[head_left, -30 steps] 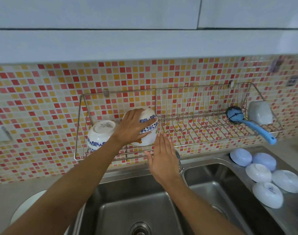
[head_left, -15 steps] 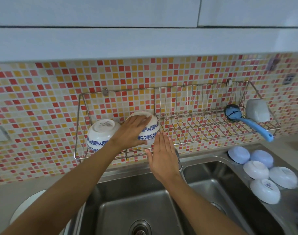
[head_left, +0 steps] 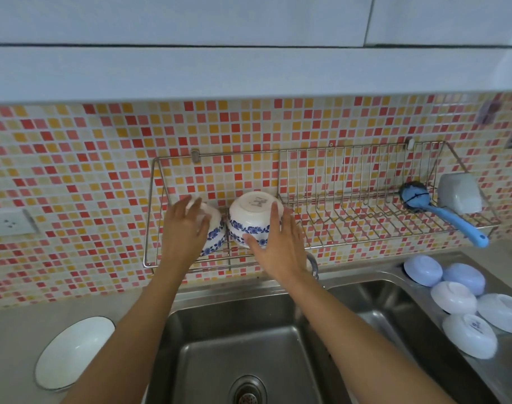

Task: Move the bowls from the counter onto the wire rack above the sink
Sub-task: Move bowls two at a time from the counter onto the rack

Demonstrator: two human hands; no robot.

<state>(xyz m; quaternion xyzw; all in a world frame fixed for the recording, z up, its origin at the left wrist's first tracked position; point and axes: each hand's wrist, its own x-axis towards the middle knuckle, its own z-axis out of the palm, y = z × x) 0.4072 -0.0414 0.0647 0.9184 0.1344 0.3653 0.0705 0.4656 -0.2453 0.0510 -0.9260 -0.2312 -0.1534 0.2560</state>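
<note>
Two white bowls with blue flower bands stand upside down side by side at the left end of the wire rack [head_left: 365,245]. My left hand [head_left: 183,231] lies over the left bowl [head_left: 215,230] and hides most of it. My right hand [head_left: 278,246] cups the right bowl [head_left: 250,212], thumb on its front and fingers along its right side. Several pale blue and white bowls [head_left: 453,297] sit upside down on the steel drainboard at the right.
A blue-handled brush [head_left: 450,220] and a white container [head_left: 458,193] occupy the rack's right end. Below is a double steel sink [head_left: 249,339] with a faucet [head_left: 313,262]. A white dish [head_left: 74,352] sits on the left counter. A wall socket [head_left: 9,223] is at far left.
My left hand has let go of the right bowl and moved onto the left bowl. My right hand has come up against the right bowl, which now stands upside down on the rack.
</note>
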